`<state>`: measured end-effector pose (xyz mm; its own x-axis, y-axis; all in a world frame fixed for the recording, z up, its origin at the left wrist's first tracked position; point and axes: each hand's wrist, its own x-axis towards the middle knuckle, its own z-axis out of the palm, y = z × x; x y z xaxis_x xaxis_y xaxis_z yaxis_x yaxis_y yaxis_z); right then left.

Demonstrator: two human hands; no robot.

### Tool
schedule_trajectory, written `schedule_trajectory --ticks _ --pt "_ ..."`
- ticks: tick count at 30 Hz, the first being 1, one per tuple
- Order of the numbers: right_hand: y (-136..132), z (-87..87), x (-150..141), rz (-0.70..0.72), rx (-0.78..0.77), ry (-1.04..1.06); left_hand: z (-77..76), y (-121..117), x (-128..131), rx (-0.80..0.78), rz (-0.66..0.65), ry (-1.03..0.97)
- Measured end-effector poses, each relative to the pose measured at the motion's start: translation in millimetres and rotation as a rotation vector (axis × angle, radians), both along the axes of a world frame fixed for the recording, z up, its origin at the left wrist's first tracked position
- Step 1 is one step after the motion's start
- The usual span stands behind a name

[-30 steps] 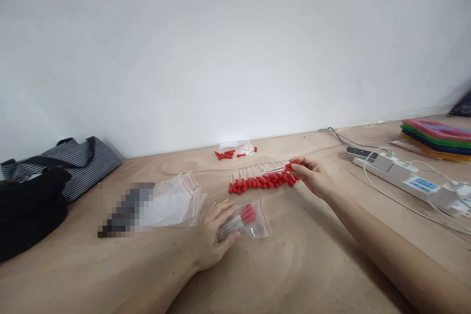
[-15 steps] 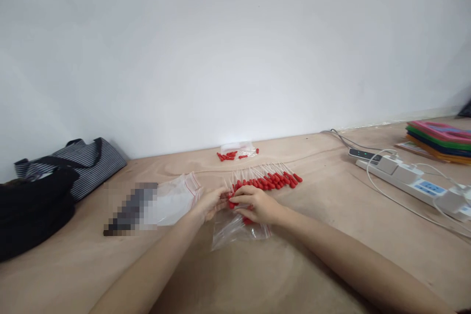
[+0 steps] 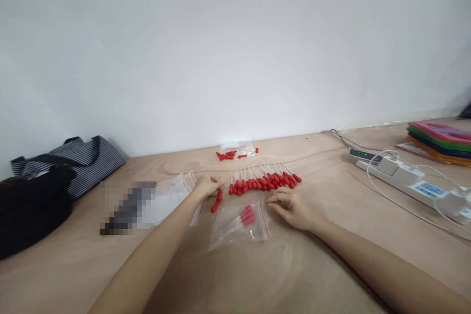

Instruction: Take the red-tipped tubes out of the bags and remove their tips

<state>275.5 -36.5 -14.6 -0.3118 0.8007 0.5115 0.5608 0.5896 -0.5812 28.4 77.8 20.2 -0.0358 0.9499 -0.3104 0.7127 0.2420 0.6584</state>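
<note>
My left hand (image 3: 208, 186) is closed around the thin clear ends of a few droppers, and their red rubber bulbs (image 3: 217, 201) hang down toward me. In front of me lies a clear zip-lock bag (image 3: 226, 233) with several red-bulbed droppers (image 3: 248, 217) inside. At that bag's upper right corner, by the red-striped opening, the thumb and fingertips of my right hand (image 3: 292, 209) pinch together at its edge. Beyond both hands a row of loose droppers (image 3: 268, 182) lies side by side, bulbs toward me.
Flat zip-lock bags (image 3: 169, 202) lie at left beside a blurred-out dark object (image 3: 128, 208). Another bag (image 3: 235, 146) with red bulbs rests near the wall. A striped bag (image 3: 95, 164), a black bag (image 3: 40, 211), a power strip (image 3: 401, 176) with cables and coloured frames (image 3: 437, 142) stand at the sides.
My hands were together over the bag, around the red bulbs. The left has moved left and up with a few droppers; the right has moved right to the bag's edge.
</note>
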Motion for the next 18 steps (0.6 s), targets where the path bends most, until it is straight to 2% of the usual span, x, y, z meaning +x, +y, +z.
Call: schedule_trajectory --ticks 7,10,13,18 --pt "-7 5.8 3 -0.007 -0.117 -0.073 10.7 -29 -15 0.141 -0.131 0.16" --pt "-10 6.9 -2 0.001 -0.199 -0.076 8.2 -37 -14 0.088 -0.185 0.152" --pt "-12 7.4 -6 0.024 -0.19 -0.11 7.1 -41 -11 0.013 -0.193 0.098" --pt "-11 5.7 -5 0.029 -0.178 -0.121 20.7 -54 -12 -0.1 -0.205 -0.08"
